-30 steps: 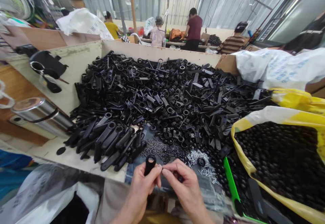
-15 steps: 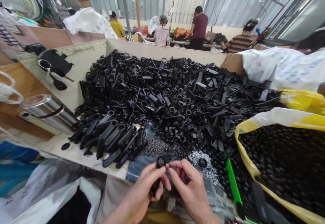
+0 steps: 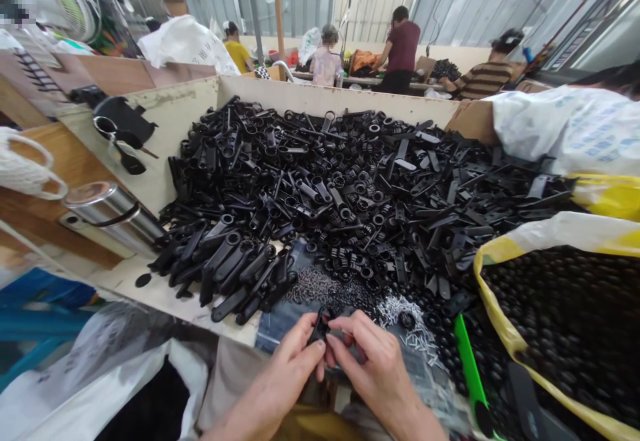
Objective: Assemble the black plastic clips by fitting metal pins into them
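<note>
The left hand and right hand both grip a small black plastic part between their fingers, just above a denim cloth at the near edge of the bench. Beyond them lies a large heap of black plastic handles (hundreds, at a guess), with loose silver screws beside it and a yellow-edged bag filled with round black pieces.

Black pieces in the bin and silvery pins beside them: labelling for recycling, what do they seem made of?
Black pieces: probably moulded plastic, matte, with rounded shapes. Silvery pins: probably metal, from their bright shine, but too small to be sure.
</note>
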A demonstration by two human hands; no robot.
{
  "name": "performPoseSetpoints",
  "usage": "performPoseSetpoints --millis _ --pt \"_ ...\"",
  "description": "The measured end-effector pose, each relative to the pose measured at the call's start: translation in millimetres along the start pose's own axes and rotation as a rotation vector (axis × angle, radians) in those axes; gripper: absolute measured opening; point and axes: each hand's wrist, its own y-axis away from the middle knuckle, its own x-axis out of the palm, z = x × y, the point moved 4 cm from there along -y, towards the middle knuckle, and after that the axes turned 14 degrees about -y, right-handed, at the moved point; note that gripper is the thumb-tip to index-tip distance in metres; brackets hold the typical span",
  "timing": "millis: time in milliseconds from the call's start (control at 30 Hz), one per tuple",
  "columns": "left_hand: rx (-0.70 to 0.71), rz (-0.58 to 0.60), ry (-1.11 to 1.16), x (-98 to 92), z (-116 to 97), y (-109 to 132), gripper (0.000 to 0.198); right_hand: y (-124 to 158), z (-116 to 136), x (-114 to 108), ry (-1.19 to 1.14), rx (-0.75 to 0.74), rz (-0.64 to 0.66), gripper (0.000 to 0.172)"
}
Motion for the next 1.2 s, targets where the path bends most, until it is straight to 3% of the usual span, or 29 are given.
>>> performPoseSetpoints --millis 167,367,533,667,800,1067,1200 --pt "0.217 0.061 -0.125 2.9 -2 -6 0.056 2 2 2 0.020 0.025 -0.001 0.019" --pt "0.272 0.051 -0.171 5.1 -15 -3 0.034 12 8 7 0.207 -0.026 0.083 0.029" --pt "0.212 0.066 -0.007 6.7 -11 -8 0.044 17 15 13 0.249 -0.069 0.143 0.034" --pt "0.172 0.059 0.077 6.3 -6 -9 0.053 19 17 5 0.114 0.087 0.148 0.035" --pt "0.213 0.067 0.024 5.2 -6 -9 0.052 20 12 -1 0.027 0.179 0.152 0.023" --pt "0.271 0.014 -0.170 2.3 -8 -8 0.043 22 -3 12 0.106 0.205 0.269 0.037" --pt "0.293 -0.019 -0.204 0.3 -11 -8 0.041 24 -4 14 0.089 0.212 0.259 0.038"
